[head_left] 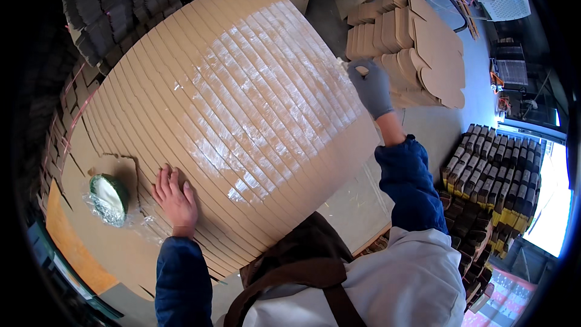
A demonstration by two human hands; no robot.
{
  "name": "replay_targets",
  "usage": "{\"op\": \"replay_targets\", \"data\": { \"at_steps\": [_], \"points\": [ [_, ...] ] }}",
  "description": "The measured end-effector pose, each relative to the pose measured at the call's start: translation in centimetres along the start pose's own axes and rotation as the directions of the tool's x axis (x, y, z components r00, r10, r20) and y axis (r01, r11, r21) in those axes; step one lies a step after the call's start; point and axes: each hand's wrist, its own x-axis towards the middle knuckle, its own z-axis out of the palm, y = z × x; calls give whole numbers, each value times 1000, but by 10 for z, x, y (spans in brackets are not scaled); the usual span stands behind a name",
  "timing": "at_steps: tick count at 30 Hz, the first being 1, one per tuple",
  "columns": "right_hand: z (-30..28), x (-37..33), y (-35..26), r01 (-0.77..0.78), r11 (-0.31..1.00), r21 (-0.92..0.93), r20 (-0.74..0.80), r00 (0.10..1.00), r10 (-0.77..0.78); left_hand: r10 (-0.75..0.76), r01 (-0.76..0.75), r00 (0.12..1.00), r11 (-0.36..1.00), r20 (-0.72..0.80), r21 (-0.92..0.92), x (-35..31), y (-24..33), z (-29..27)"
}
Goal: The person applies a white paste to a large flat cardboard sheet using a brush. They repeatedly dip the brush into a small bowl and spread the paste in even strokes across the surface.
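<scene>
Overlapping brown cardboard sheets (163,94) are fanned out in front of me, their edges forming many parallel strips. A glossy whitish coating (248,94) covers a broad band across the far and right part of them. My left hand (175,198), bare, rests with spread fingers on the near left part of the sheets. My right hand (370,86), in a grey glove, is closed at the right edge of the coated band. Something pale shows at its fingertips, too small to name. Left of my left hand sits a green bowl (123,194) with white paste inside and clear plastic around it.
A stack of die-cut cardboard pieces (423,48) stands beyond my right hand. Bundled dark stacks (139,0) line the far left. More bundled stacks (493,166) with yellow lower parts stand at the right. An orange-brown board (75,242) lies at the left edge.
</scene>
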Motion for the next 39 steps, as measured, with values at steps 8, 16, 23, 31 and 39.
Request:
{"op": "replay_targets", "data": {
  "at_steps": [8, 16, 23, 31, 39],
  "points": [
    [-6, -29, -4, -42, 999, -28, 11, 999, 42, -5, 5, 1000, 1000, 5, 16, -3, -4, 5],
    [10, -18, -17, 58, 998, 11, -4, 998, -58, -1, 1, 1000, 1000, 2, 28, -1, -2, 6],
    [44, 53, -30, 133, 985, -107, 88, 988, -124, 5, -5, 999, 1000, 34, -15, 3, 0, -5],
    [69, 93, -53, 150, 986, -75, 117, 983, -141, -21, 22, 999, 999, 26, -27, 2, 1, -9],
    [50, 65, -53, 90, 996, 8, 44, 995, -90, -19, 19, 1000, 1000, 0, 3, -5, -5, 0]
  ]
}}
